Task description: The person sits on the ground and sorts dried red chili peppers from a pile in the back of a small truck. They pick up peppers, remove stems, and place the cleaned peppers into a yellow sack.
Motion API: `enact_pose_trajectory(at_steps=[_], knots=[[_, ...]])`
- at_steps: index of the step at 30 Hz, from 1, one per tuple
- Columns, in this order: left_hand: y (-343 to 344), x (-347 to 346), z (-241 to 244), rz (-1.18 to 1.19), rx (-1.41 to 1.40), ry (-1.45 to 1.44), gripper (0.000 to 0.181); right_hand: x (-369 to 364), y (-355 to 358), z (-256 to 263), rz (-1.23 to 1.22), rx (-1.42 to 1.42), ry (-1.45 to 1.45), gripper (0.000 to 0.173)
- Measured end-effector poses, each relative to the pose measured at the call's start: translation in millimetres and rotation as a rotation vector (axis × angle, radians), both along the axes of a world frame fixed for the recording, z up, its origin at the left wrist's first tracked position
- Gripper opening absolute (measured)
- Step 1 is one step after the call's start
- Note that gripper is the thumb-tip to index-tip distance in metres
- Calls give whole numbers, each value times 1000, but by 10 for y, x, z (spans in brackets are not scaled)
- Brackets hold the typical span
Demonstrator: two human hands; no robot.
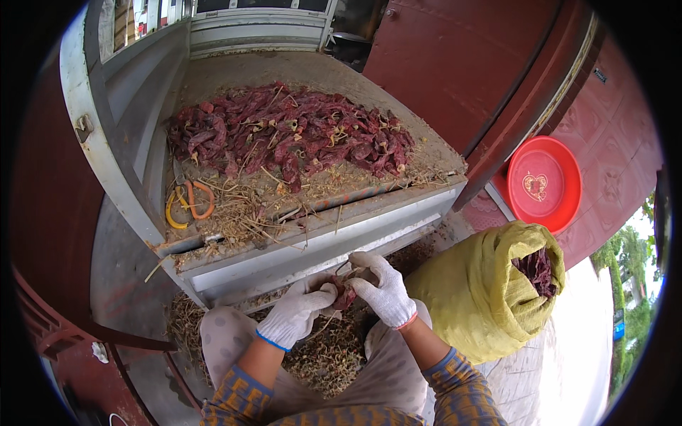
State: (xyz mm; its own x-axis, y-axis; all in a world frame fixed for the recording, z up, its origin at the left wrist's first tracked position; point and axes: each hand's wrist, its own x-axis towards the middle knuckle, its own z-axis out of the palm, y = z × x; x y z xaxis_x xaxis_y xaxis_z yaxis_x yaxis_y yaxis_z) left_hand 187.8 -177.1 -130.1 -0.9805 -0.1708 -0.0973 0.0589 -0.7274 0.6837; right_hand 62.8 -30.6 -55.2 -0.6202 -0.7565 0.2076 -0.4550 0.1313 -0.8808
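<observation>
My left hand (298,311), in a white knit glove with a blue cuff edge, grips a dried red chili pepper (343,297) in front of my knees. My right hand (384,290), gloved the same way with a reddish cuff edge, has its thumb and fingers at the stem end of that pepper. Parts of the pepper are hidden by the fingers. Beyond my hands, a heap of dried red chili peppers (298,133) covers much of a metal truck bed (234,66). Broken stems (242,210) lie along its near edge.
Scissors with orange and yellow handles (202,199) lie at the bed's left corner. A yellow woven sack (469,282) of dried peppers stands at right, near a red plastic basin (543,183). Stem debris (325,362) covers the ground between my legs. A white metal post (88,128) rises at left.
</observation>
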Motion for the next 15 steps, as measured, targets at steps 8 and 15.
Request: enact_pose_trajectory(at_steps=[8,15], knots=[[-9,64,-73,-9,-195,12,32,-105,-130,257,387,-16,679,21],[29,55,79,-86,-408,101,34,21,-160,310,422,27,919,13]])
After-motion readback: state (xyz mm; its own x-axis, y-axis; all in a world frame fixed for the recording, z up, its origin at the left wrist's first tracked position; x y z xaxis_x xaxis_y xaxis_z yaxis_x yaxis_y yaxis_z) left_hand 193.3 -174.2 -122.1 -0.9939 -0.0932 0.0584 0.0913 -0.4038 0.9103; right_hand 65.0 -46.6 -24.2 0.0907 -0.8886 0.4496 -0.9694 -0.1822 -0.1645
